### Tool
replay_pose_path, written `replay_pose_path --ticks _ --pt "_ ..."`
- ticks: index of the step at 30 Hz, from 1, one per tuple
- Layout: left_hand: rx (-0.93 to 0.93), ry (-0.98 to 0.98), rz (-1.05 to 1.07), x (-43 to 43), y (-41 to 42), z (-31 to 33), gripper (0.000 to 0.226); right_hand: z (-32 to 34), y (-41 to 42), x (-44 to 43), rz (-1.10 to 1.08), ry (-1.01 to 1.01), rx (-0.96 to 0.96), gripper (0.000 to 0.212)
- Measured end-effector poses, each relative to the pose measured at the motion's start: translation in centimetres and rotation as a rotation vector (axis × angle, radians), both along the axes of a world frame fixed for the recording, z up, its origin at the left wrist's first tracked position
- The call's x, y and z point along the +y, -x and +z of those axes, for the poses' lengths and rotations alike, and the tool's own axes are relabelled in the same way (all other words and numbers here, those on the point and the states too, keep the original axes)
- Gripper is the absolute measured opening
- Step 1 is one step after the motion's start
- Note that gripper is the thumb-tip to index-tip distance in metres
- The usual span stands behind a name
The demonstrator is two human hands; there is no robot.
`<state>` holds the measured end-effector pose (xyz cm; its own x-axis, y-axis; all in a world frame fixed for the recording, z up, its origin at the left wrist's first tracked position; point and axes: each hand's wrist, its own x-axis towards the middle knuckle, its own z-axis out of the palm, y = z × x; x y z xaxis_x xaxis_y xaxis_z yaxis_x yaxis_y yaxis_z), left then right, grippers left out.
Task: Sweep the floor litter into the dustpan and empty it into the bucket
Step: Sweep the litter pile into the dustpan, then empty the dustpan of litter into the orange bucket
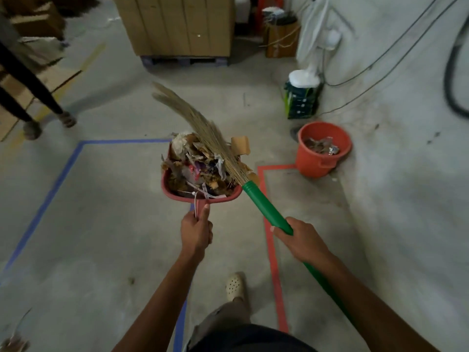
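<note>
Near centre above the floor [101,224], the left hand [196,231] grips the handle of the heaped dustpan [175,193] while the right hand [299,241], wrapped round the broom [264,204], pins the litter [200,161]; tilting the dustpan or lifting the broom could spill it short of the bucket [323,148], far right.

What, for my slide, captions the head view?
Left hand holds full red dustpan, right hand grips green-handled broom, orange bucket ahead.

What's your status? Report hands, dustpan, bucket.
Left hand grips loaded dustpan. Right hand grips broom, laid over litter. Bucket ahead right, only floor tape between.
</note>
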<state>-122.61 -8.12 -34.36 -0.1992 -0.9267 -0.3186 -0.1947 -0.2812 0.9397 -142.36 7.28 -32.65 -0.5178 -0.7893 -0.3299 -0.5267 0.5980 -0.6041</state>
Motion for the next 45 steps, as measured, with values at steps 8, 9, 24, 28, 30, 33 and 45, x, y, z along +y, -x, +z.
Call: replay_pose_path --ticks 8,9,24,28,30,33,45 --pt "-0.014 0.012 -0.197 -9.1 10.7 -0.3 0.032 -0.6 7.6 -5.5 -0.232 -0.004 -0.017 0.037" --pt "-0.015 0.013 -0.218 -10.1 12.0 -0.2 0.032 -0.6 8.5 -6.1 -0.255 0.001 -0.017 0.037" --pt "-0.042 0.021 -0.478 -18.2 35.9 -2.2 0.035 -2.5 26.5 -9.8 -0.527 0.003 -0.100 0.037" --pt "-0.070 0.014 -0.516 -19.4 44.0 -3.1 0.035 -3.3 33.7 -10.4 -0.561 0.014 -0.115 0.030" --pt "-0.086 -0.009 -0.528 -19.7 47.7 -3.5 0.034 -3.5 37.1 -10.6 -0.563 -0.006 -0.126 0.029" --pt "-0.104 -0.036 -0.562 -20.4 53.1 -4.0 0.032 -3.9 41.8 -10.9 -0.583 -0.036 -0.131 0.031" --pt "-0.255 -0.091 -0.659 -25.4 68.7 -8.7 0.034 -7.1 55.2 -15.5 -0.678 -0.108 -0.208 0.046"
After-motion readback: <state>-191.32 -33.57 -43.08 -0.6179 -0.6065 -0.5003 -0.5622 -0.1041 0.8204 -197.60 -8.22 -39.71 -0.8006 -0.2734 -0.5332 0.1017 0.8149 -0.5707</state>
